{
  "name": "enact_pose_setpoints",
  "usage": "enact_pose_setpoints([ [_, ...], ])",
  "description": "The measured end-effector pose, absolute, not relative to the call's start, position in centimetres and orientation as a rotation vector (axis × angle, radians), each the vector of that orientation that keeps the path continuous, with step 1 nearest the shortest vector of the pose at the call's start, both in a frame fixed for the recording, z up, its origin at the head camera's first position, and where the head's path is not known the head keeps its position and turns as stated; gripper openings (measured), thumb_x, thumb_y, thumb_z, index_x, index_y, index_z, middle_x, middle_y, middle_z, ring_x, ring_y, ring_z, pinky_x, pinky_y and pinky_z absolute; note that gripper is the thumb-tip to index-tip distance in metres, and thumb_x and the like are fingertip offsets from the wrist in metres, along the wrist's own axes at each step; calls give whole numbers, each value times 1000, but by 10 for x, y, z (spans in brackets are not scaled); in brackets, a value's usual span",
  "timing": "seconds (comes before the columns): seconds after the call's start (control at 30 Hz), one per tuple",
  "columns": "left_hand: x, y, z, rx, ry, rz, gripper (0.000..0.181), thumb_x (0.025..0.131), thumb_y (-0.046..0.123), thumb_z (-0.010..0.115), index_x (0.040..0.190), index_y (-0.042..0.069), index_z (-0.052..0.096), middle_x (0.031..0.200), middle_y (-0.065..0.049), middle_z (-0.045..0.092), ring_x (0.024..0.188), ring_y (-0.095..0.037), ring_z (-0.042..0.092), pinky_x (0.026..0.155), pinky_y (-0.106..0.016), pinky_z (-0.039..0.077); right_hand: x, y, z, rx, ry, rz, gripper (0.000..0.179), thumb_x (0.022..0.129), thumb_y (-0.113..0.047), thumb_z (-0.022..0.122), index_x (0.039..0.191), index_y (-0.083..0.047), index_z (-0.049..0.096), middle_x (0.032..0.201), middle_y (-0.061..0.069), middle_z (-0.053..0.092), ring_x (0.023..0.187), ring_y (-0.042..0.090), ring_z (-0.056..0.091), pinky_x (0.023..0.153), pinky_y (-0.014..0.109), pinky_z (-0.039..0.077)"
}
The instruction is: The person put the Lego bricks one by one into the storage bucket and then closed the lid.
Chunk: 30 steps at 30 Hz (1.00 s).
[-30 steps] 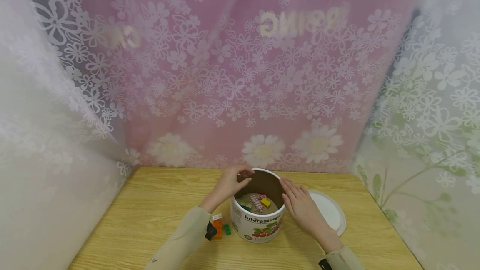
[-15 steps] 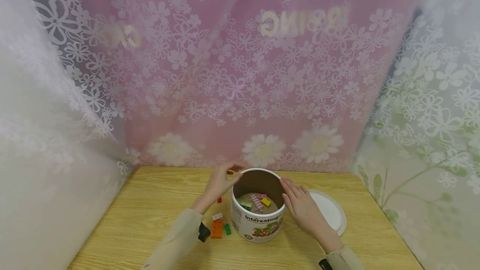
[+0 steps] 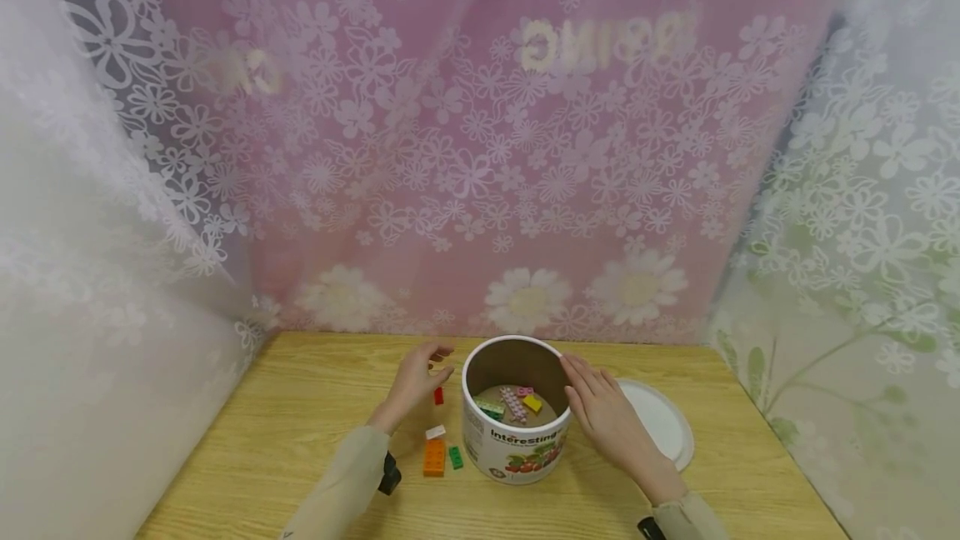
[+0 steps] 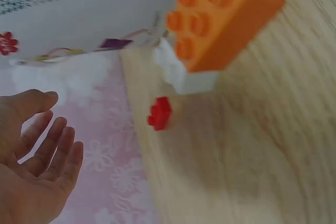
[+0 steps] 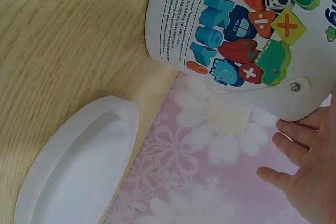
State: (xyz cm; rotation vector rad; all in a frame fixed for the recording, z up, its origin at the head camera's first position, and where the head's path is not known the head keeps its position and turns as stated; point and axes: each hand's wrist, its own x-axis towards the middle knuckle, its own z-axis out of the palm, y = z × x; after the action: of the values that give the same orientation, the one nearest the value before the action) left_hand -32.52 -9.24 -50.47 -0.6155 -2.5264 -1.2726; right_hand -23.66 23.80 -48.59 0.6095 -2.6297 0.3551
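Note:
A white round tub (image 3: 477,442) with printed fruit stands on the table. Inside lie a long pink studded brick (image 3: 513,405), a small pink brick (image 3: 525,392), a yellow brick (image 3: 532,403) and green pieces (image 3: 491,410). My right hand (image 3: 606,415) rests against the tub's right rim, fingers straight. To the left of the tub, my left hand (image 3: 411,379) hovers with relaxed fingers and nothing in them. A red brick (image 3: 438,396) is nearest to it. Closer to me are a white brick (image 3: 435,432), an orange brick (image 3: 433,458) and a green brick (image 3: 456,457).
The tub's white lid (image 3: 667,417) lies on the wooden table (image 3: 315,407), right of the tub and partly behind my right hand. A pink flowered curtain (image 3: 450,190) rises along the table's back edge, with pale curtains on both sides.
My left hand has come out from over the tub's opening and moved left beside it, uncovering the red brick and the orange one. The right hand stays on the rim.

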Motion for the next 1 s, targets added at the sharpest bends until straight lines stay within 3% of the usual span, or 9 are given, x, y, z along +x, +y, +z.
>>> enact_pose_setpoints([
  [0.3,-333,-102,-535,-602,-2722,-1194,28,91,3,74,117,-3,68,113,-19,69,104,-36,65,90,-51,56,-237,239,-488,610,-2611,351,52,107,-21,51,155,-4,41,156,14,44,143,32,43,117,59,31],
  [0.47,-334,-105,-543,-620,-2793,-1119,29,86,1,79,113,-4,69,106,-18,70,93,-31,65,81,-45,57,-238,239,-488,615,-2611,342,51,109,-27,45,155,-5,41,156,14,44,143,32,43,117,59,31],
  [0.67,-335,-106,-548,-648,-2868,-1073,28,81,-1,82,107,-3,70,93,-13,67,78,-19,55,68,-33,51,-238,239,-488,621,-2608,347,51,109,-28,45,154,-4,42,156,14,45,143,32,43,116,59,32],
  [1.0,-336,-108,-545,-659,-2865,-1098,25,81,0,83,103,-1,72,91,-10,68,77,-14,57,67,-28,53,-237,240,-487,621,-2622,337,51,109,-28,45,154,-4,41,156,14,44,144,32,42,116,58,32],
])
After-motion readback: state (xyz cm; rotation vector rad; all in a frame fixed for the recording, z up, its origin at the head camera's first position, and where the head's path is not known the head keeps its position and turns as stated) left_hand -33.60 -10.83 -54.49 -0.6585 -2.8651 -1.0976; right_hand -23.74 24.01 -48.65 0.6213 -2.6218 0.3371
